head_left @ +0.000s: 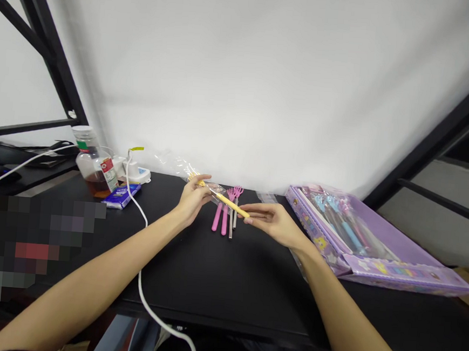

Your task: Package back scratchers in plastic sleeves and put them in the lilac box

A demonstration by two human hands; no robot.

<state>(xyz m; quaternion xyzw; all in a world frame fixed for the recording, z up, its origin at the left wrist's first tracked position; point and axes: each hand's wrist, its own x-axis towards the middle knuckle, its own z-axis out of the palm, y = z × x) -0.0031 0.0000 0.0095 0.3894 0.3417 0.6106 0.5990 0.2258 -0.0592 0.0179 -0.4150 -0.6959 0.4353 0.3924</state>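
1. Left hand (192, 200), left of the purple box, pinches the yellow tool (232, 205) near its wrapped head; right hand (275, 222), nearer the box, grips the handle end with its fingertips.
2. Black desk (250, 285) runs under the box and well out to its left; all the work sits on it.
3. Purple box (409, 271) lies open. Wrapped tools (350, 236) inside it, blue and pink, are in clear plastic: probably the untouched share.
4. Yellow tool, left of the box, held above the desk: head end inside the clear sleeve (178, 163), handle end apparently bare. Reads as partly unwrapped, not finished.
5. Pink pieces (224, 220), left of the box, under the yellow tool, look loose and unwrapped: likely the done share. Exact count unclear from overlap.
6. Clear film (268, 197), just left of the box, seems to be discarded wrapping; hard to tell.
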